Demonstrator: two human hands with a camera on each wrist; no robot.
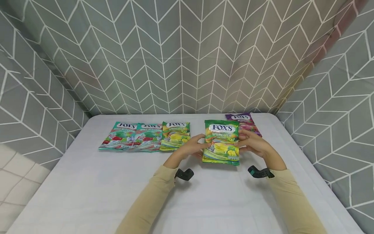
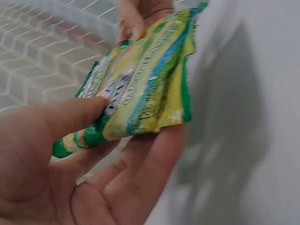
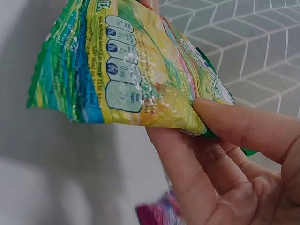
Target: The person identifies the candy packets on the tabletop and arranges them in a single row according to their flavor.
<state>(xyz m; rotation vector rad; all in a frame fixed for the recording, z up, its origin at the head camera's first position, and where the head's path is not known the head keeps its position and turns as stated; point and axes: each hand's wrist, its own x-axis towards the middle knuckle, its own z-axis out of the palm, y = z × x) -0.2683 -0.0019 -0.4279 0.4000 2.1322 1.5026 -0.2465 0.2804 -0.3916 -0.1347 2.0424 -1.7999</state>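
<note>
Both hands hold a green and yellow Fox's Spring Tea candy bag [image 1: 221, 143] upright above the white table, its printed front facing the head camera. At the bag's left edge, my left hand [image 1: 191, 146] pinches it with the thumb in front and the fingers behind. My right hand [image 1: 253, 143] grips the opposite edge the same way; the right wrist view shows its thumb [image 3: 248, 124] on the front of the bag. Behind the right hand lies a purple Fox's candy bag [image 1: 248, 122], partly hidden by the held bag.
To the left, another Spring Tea bag [image 1: 174, 136] lies in a row with two teal Mint Blossom bags, one in the middle [image 1: 147, 138] and one at the end [image 1: 118, 136]. The white table [image 1: 102, 195] meets a grey patterned curtain [image 1: 181, 65] at its far edge.
</note>
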